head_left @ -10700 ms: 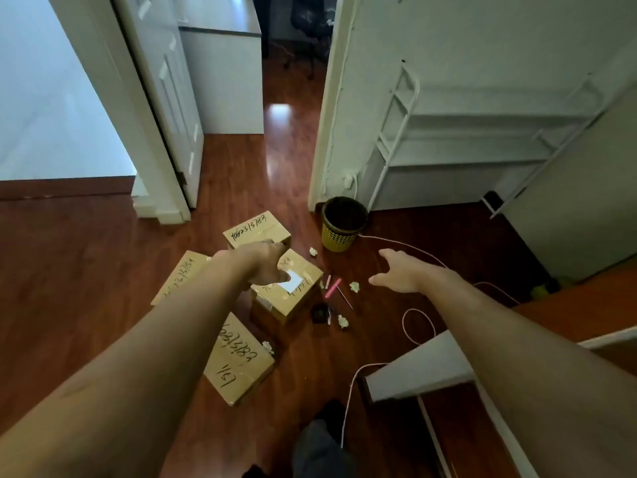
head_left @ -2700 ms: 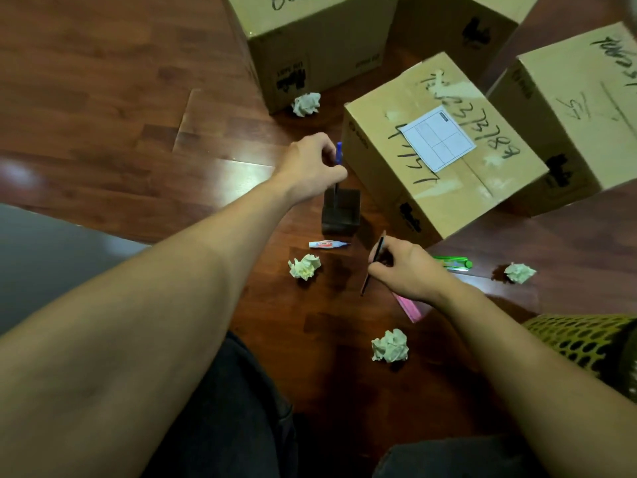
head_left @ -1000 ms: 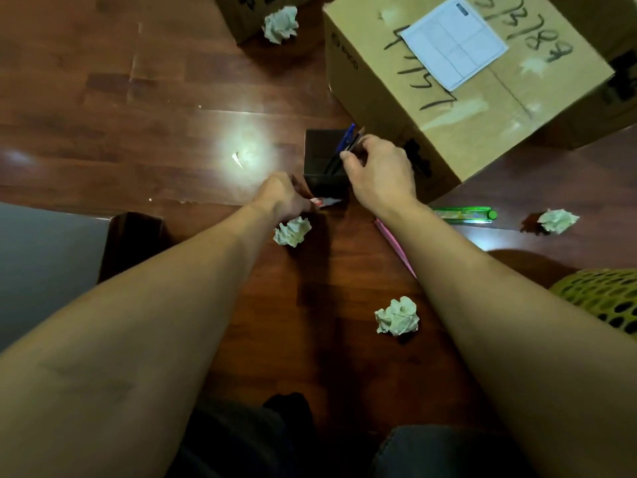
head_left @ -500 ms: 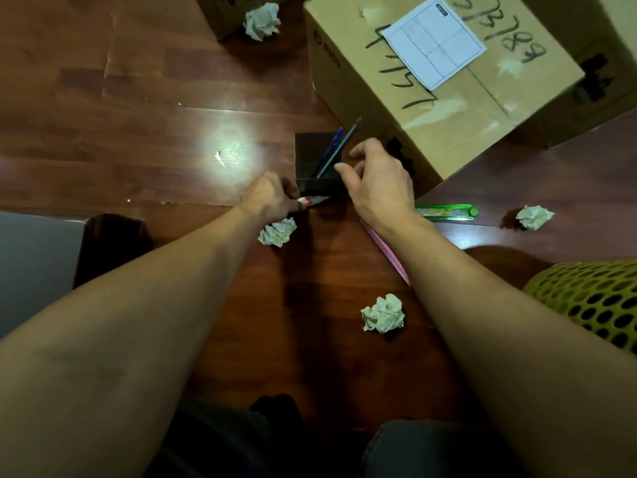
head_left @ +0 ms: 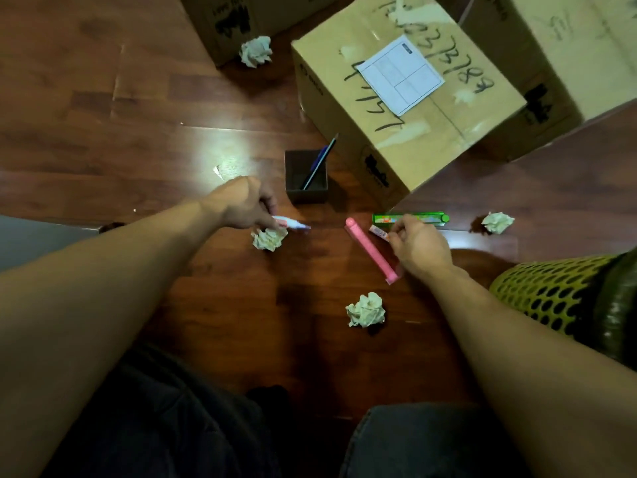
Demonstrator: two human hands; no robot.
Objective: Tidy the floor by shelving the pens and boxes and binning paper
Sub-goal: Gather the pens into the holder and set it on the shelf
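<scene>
A white pen with a red band and a bluish tip (head_left: 291,224) lies on the dark reddish wooden floor (head_left: 103,139), long axis running left to right, tip toward the right. The left hand (head_left: 243,203) has its fingers curled down around the pen's rear end, pinching it. Just below that hand, touching it or nearly so, sits a crumpled ball of off-white paper (head_left: 269,239).

To the right, a pink marker (head_left: 372,250) lies diagonally, its rounded end up-left and its other end down-right beside the right wrist. The right hand (head_left: 418,244) pinches a small pink-and-white pen-like item (head_left: 379,233) between thumb and fingers; its free end points up-left. Just beyond the fingertips a green rectangular pen case (head_left: 410,218) lies horizontally.

Between the two hands and a little farther off stands a small dark square pen holder (head_left: 306,191), upright and open at the top. In it a blue pen (head_left: 320,160) and a thin dark pencil (head_left: 325,155) lean up and to the right.

Beside the holder is a brown cardboard box with black handwriting and a white label (head_left: 406,98); two more cardboard boxes stand at the top left (head_left: 234,19) and top right (head_left: 558,46). Other paper balls lie near the top-left box (head_left: 255,51), at the far right (head_left: 498,222) and near the person's knees (head_left: 365,310). A yellow perforated waste basket (head_left: 551,291) with a dark liner stands at the right edge.
</scene>
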